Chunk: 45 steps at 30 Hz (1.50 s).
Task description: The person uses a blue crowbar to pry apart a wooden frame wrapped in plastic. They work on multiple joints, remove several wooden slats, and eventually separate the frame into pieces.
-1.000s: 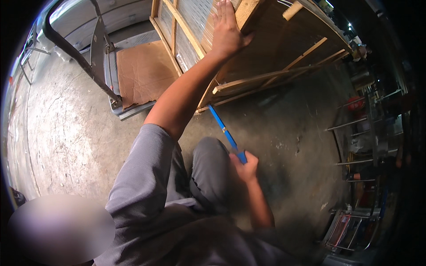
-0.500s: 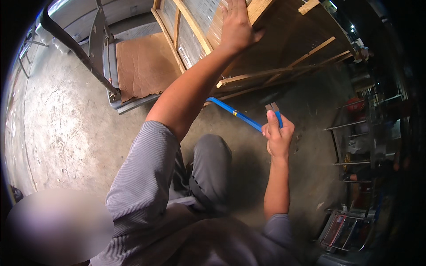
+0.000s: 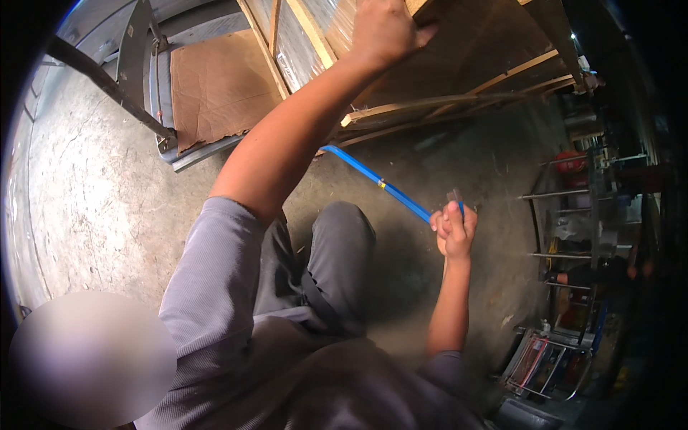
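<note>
At the top of the view, my left hand (image 3: 387,32) grips the upper edge of a wooden crate (image 3: 459,57), its thumb along the wood and its fingertips partly cut off by the frame. Wrapped film shows between the crate's pale slats. My right hand (image 3: 454,233) is closed around one end of a blue pry bar (image 3: 405,201), with the bare metal claw sticking up past the thumb. The bar slants up to the left. Its bent far end lies by the crate's lower edge, partly behind my left forearm, so contact there cannot be told.
A grey platform cart (image 3: 208,154) with a dark handle (image 3: 107,93) stands at the upper left, brown cardboard (image 3: 222,86) lying on it. Metal racks (image 3: 566,193) line the right side. Below me is a concrete floor (image 3: 93,172); my bent knee (image 3: 344,229) is between my arms.
My right hand has moved slightly down with the pry bar, whose bent end has shifted left and up. My left hand stays on the crate, higher in view, fingers more curled. The view has shifted.
</note>
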{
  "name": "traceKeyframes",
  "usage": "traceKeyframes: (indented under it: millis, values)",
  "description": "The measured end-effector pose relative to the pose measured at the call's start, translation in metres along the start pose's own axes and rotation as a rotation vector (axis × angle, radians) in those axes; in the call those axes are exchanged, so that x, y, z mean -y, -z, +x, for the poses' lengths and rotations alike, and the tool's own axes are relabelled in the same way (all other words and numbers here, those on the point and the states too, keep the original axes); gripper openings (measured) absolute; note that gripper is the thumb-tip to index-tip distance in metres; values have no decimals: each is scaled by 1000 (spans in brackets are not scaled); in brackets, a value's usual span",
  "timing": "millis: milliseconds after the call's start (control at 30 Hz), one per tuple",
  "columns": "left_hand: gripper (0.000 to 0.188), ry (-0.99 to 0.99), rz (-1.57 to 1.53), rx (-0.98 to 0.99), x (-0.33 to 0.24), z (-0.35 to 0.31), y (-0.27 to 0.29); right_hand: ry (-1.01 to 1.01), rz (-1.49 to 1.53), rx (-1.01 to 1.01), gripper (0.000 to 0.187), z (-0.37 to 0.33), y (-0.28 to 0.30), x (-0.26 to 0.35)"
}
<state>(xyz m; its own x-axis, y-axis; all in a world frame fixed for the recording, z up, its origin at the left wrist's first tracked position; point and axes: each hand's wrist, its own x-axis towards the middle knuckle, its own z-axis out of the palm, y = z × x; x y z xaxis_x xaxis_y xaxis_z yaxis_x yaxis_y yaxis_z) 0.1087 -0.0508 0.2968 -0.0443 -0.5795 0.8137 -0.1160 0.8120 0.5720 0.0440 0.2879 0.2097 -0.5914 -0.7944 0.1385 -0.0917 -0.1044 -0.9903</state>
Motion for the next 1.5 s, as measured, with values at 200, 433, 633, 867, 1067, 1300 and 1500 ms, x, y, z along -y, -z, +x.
traceKeyframes:
  millis: [200, 433, 633, 867, 1067, 1300, 1500]
  values:
    - [105, -115, 23, -47, 5, -1, -5, 52, -357, 216, 31, 57, -55, 44]
    - [105, -181, 57, -22, 13, 3, -4, 181, -312, 220, 31, 69, -152, 62]
    - [103, -202, 7, 51, 15, 10, 4, 457, -293, -117, 20, 64, -168, 51]
    - [97, -191, 18, 166, 18, 11, 12, 785, -448, -400, 24, 73, -195, 20]
    - [93, -121, -36, 217, 19, 11, 12, 828, -596, -277, 16, 96, -203, 34]
    - [91, -111, -33, 242, 16, 7, 15, 877, -233, -315, 13, 81, -209, 28]
    - [99, -151, -45, 339, 24, 21, 24, 865, -405, -251, 12, 92, -213, 20]
